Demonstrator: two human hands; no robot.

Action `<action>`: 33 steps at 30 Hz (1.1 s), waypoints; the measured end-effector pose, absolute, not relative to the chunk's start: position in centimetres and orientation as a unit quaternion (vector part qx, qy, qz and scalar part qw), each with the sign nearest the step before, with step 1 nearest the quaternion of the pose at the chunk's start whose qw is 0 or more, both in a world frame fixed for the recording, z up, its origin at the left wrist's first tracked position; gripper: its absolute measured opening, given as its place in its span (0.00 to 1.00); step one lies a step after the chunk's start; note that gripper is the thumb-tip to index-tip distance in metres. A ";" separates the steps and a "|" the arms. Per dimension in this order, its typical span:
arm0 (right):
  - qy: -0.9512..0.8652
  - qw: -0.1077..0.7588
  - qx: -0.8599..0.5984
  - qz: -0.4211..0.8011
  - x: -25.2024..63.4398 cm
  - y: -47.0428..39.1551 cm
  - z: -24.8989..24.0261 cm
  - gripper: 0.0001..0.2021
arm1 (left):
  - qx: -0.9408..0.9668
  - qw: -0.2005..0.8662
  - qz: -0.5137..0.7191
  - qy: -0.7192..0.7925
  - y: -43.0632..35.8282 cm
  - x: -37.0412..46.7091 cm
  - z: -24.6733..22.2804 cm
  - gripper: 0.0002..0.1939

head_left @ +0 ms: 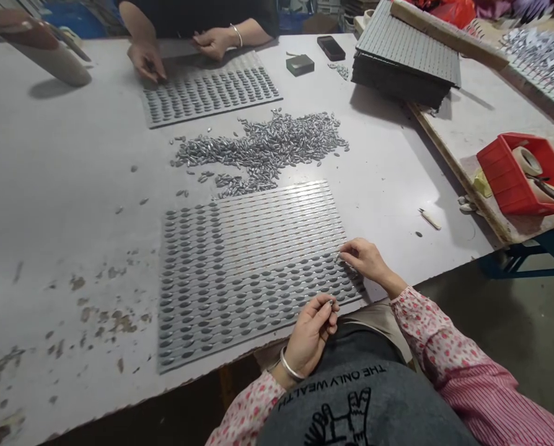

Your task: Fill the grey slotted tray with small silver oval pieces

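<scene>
A grey ridged board [277,229] lies before me, its left columns and lower rows set with dark silvery oval pieces [258,291]. At the board's right edge, my right hand [365,259] pinches a small silvery oval piece [338,257] just over the end of a row. My left hand [312,325], with a bangle on its wrist, is curled near the board's front edge, thumb and fingers closed on a small dark oval piece [330,302]. Beyond the board spreads a loose heap of silvery oval pieces [277,148].
Across the table [72,204], another person's hands [149,62] work at a similar board [212,93]. A stack of boards [402,68], a phone [331,48] and a dark green block [300,64] lie farther back. At right are a red bin [514,179] and small tweezers [429,218].
</scene>
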State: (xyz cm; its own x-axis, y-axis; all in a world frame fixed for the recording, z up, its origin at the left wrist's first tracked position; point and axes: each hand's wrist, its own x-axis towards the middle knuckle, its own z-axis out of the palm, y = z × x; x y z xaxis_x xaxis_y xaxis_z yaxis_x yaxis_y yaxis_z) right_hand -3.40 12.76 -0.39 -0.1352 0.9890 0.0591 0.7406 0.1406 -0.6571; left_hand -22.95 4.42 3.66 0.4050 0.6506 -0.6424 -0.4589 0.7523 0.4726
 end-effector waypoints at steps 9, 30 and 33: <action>-0.766 0.120 -0.607 0.176 -4.4 13.9 0.9 0.06 | 0.095 0.830 0.335 0.436 4.3 -23.1 3.5 0.11; -0.763 0.217 -0.543 0.275 -2.6 13.8 0.1 0.05 | 0.080 0.816 0.343 0.459 4.3 -23.1 3.5 0.12; -0.778 0.190 -0.534 0.270 -2.6 13.7 -0.3 0.06 | 0.075 0.818 0.339 0.458 4.3 -23.0 3.4 0.12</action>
